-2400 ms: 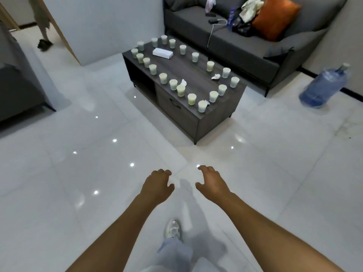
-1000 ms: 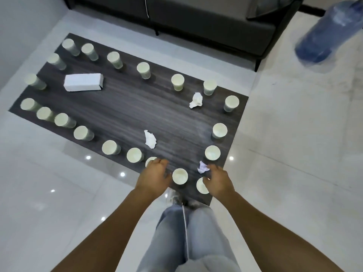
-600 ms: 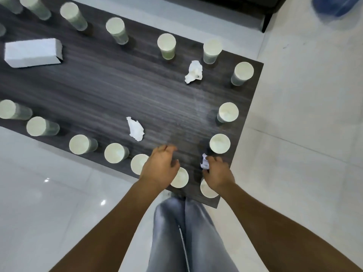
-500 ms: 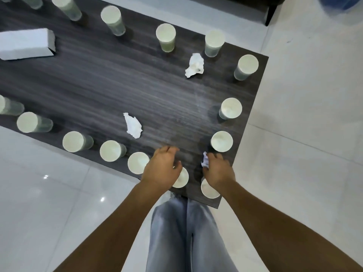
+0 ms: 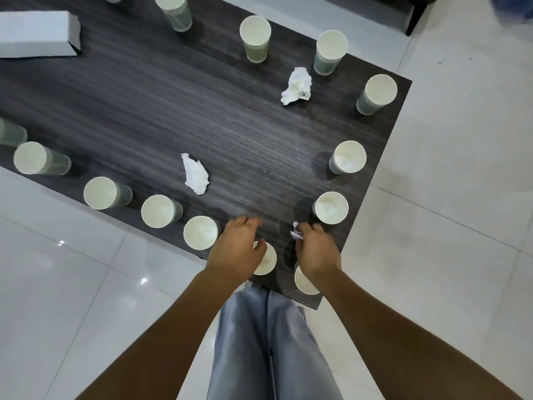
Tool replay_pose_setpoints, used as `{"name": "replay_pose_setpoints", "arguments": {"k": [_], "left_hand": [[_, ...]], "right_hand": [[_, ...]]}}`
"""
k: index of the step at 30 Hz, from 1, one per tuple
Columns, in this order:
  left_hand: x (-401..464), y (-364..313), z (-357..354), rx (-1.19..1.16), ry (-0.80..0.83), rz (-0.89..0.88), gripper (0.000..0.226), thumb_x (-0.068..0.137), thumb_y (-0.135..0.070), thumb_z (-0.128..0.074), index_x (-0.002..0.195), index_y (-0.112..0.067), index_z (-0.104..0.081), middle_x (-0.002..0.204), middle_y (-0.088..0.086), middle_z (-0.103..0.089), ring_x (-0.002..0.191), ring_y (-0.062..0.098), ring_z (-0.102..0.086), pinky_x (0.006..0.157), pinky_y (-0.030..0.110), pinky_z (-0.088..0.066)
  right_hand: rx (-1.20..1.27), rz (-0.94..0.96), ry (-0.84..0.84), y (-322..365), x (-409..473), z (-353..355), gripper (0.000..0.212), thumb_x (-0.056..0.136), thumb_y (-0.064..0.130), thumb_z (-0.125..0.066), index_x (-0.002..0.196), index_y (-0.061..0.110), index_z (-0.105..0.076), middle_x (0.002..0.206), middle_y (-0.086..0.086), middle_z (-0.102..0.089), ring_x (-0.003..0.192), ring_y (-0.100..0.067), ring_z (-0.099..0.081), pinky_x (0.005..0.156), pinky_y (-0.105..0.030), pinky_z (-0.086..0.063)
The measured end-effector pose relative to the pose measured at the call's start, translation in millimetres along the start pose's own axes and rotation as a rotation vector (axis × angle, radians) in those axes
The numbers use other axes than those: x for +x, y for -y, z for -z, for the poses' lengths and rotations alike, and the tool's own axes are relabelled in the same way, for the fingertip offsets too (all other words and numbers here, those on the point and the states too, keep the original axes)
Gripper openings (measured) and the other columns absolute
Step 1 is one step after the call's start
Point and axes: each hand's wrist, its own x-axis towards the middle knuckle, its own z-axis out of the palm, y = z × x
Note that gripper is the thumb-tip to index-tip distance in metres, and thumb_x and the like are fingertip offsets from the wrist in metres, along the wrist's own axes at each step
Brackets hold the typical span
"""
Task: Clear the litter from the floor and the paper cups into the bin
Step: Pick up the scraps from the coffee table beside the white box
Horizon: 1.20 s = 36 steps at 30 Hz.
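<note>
Your right hand pinches a crumpled paper scrap at its fingers on the dark surface, while your left hand, fingers loosely curled and apart, hovers directly over the nearest paper cup, just beside them

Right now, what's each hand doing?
Left hand: over a paper cup, grip cannot be told.
Right hand: pinching a crumpled paper scrap.

both bare forearms reach forward, side by side. the left hand hovers palm down, fingers loosely curled. the right hand has its fingertips pinched together.
</note>
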Motion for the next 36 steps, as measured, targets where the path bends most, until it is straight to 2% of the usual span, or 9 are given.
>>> {"name": "replay_pose_setpoints", "arguments": {"k": [4, 8, 14, 17, 22, 26, 29, 36], "left_hand": [[-4.9, -3.9, 12.0, -0.012, 0.017, 0.013, 0.040, 0.092, -0.023, -0.055, 0.131, -0.017, -0.049, 0.130, 0.003, -0.053, 0.119, 0.020, -0.048, 0.097, 0.032, -0.045], [-9.6, -3.9, 33.7, -0.069, 0.033, 0.027, 0.039, 0.088, -0.014, -0.057, 0.126, -0.015, -0.052, 0.124, 0.006, -0.057, 0.108, 0.022, -0.056, 0.091, 0.040, -0.049], [-12.7, 12.5, 68.9, -0.125, -0.021, 0.026, 0.051, 0.083, -0.017, -0.059, 0.132, -0.021, -0.045, 0.128, 0.005, -0.053, 0.114, 0.024, -0.053, 0.091, 0.038, -0.047], [-9.2, 30.6, 85.0, -0.161, -0.027, 0.031, 0.050, 0.083, -0.016, -0.059, 0.130, -0.020, -0.044, 0.126, 0.003, -0.054, 0.115, 0.023, -0.053, 0.093, 0.041, -0.046], [1.9, 62.5, 114.6, -0.139, -0.033, 0.038, 0.049, 0.085, -0.019, -0.060, 0.132, -0.018, -0.045, 0.124, 0.005, -0.054, 0.107, 0.024, -0.057, 0.089, 0.039, -0.048], [13.4, 92.1, 140.0, -0.082, -0.027, 0.071, 0.034, 0.083, -0.017, -0.061, 0.117, -0.016, -0.057, 0.118, 0.004, -0.055, 0.102, 0.025, -0.059, 0.085, 0.037, -0.048], [22.0, 117.0, 156.5, -0.042, -0.058, 0.099, 0.028, 0.086, -0.013, -0.059, 0.114, -0.013, -0.059, 0.118, 0.006, -0.057, 0.101, 0.026, -0.059, 0.084, 0.033, -0.046], [45.7, 168.5, 186.2, -0.005, -0.130, 0.122, 0.029, 0.090, -0.026, -0.059, 0.116, -0.014, -0.059, 0.116, 0.004, -0.059, 0.101, 0.023, -0.059, 0.084, 0.039, -0.052]], "right_hand": [[0.088, 0.131, -0.013, 23.5, -18.6, 12.9, 0.034, 0.099, 0.022, -0.044, 0.132, 0.021, -0.052, 0.121, -0.006, -0.055, 0.108, -0.025, -0.055, 0.089, -0.038, -0.049], [0.140, 0.232, 0.006, 58.7, -31.0, 31.5, 0.032, 0.099, 0.021, -0.045, 0.129, 0.019, -0.053, 0.123, -0.006, -0.055, 0.110, -0.024, -0.055, 0.092, -0.038, -0.047], [0.091, 0.341, 0.029, 116.7, -30.2, 49.4, 0.031, 0.096, 0.022, -0.049, 0.127, 0.017, -0.050, 0.123, -0.006, -0.056, 0.113, -0.026, -0.054, 0.090, -0.035, -0.045], [0.102, 0.344, 0.041, 144.9, -27.3, 49.4, 0.027, 0.096, 0.023, -0.049, 0.123, 0.015, -0.049, 0.123, -0.005, -0.058, 0.111, -0.024, -0.055, 0.090, -0.033, -0.044], [0.087, 0.370, 0.086, 189.9, -17.2, 42.4, 0.025, 0.094, 0.013, -0.050, 0.119, 0.016, -0.047, 0.120, -0.004, -0.059, 0.106, -0.022, -0.057, 0.086, -0.032, -0.046], [0.108, 0.335, 0.106, 221.8, -5.6, 33.7, 0.029, 0.092, 0.012, -0.052, 0.120, 0.016, -0.045, 0.124, -0.005, -0.058, 0.108, -0.026, -0.058, 0.086, -0.036, -0.046], [0.090, 0.294, 0.099, 235.7, 8.2, 24.2, 0.036, 0.091, 0.011, -0.051, 0.126, 0.017, -0.044, 0.131, -0.005, -0.053, 0.113, -0.027, -0.055, 0.087, -0.035, -0.046], [-0.110, 0.166, 0.063, 251.0, 70.9, -3.6, 0.053, 0.090, 0.014, -0.056, 0.139, 0.017, -0.036, 0.138, -0.008, -0.040, 0.126, -0.029, -0.038, 0.098, -0.040, -0.043]]}}
